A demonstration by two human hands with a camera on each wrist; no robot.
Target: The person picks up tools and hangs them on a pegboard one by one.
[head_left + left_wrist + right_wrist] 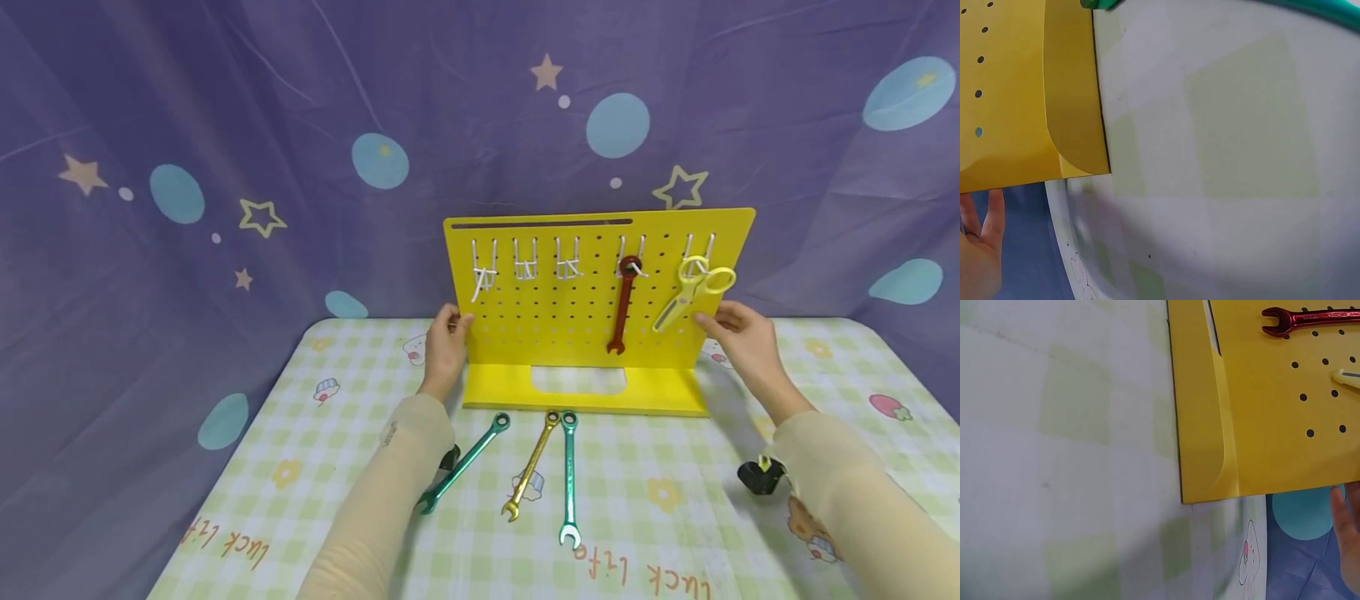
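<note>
A yellow pegboard stand stands upright at the back of the table. At its left edge my left hand holds on, thumb in front and fingers partly hidden behind. The right hand grips the opposite edge in the same way, its thumb close to yellow-handled scissors. The scissors hang from a white hook, and a red wrench hangs from another to their left. Three more white hooks line the left part of the board. In the right wrist view, fingertips touch the board's side edge.
In front of the stand lie a green wrench, a gold wrench and a second green wrench. A checked cloth covers the table. Behind it hangs a purple curtain with stars and blue ovals.
</note>
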